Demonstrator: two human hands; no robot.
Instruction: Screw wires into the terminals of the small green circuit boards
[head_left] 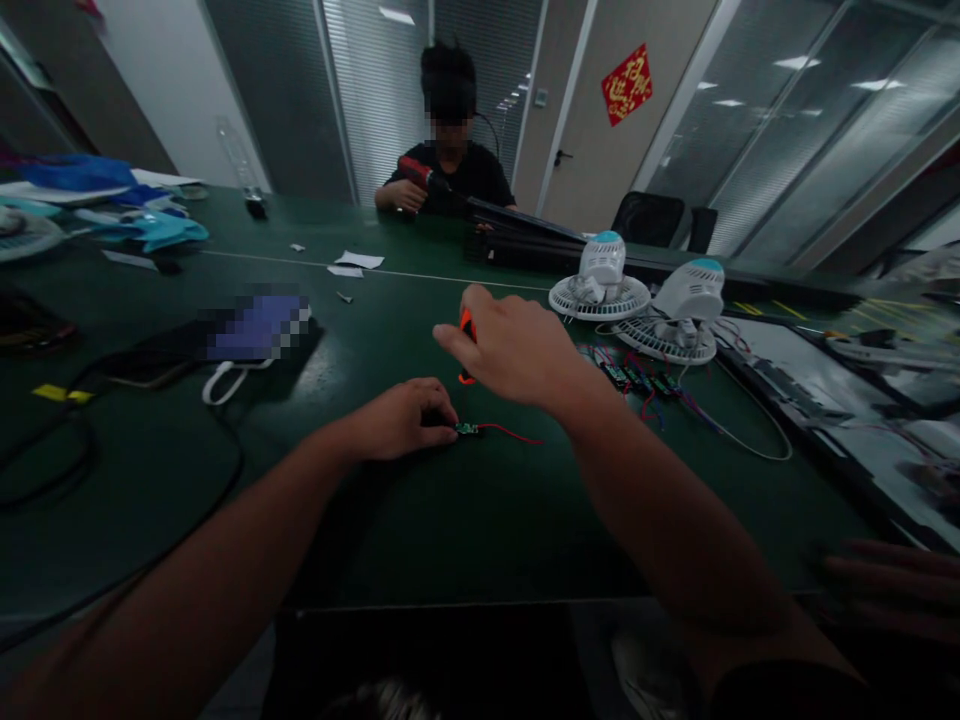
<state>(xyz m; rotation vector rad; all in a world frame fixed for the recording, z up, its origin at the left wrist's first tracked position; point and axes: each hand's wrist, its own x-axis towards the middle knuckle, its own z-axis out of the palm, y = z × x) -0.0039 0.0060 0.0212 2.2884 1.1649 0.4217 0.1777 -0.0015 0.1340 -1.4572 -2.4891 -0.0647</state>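
Green counter [420, 560], read left to right. Far left: crumpled turquoise material [161, 228]. Behind it, a clear bottle [238, 155], the only sure container; contents cannot be told. Nearer, a blue-faced device [259, 325], blurred, white cable loop [225, 383] beside it. Left hand [420, 415] rests on the counter, thumb and forefinger pinching the left end of a small circuit board [466, 429]; board lies mid-counter, near side. Red wire [514, 434] appears to run from its right end, far end loose. Across the counter, a co-worker holds a red power drill [416, 172]. Right hand [517, 345] above the board, fingers curled round an orange-handled tool [468, 325]; contact with board cannot be told. Judged mid-work: wire seemingly on, its other end unconnected; joint too small to read. Right: a white fan [602, 260] and second fan [686, 290]; wired boards [637, 378] in front, finished or waiting, unclear. Far right: white panel [780, 375] bearing loose parts; tray or sheet, unclear. Right edge: another person's hand, apparently [892, 580], blurred; finger state cannot be told.
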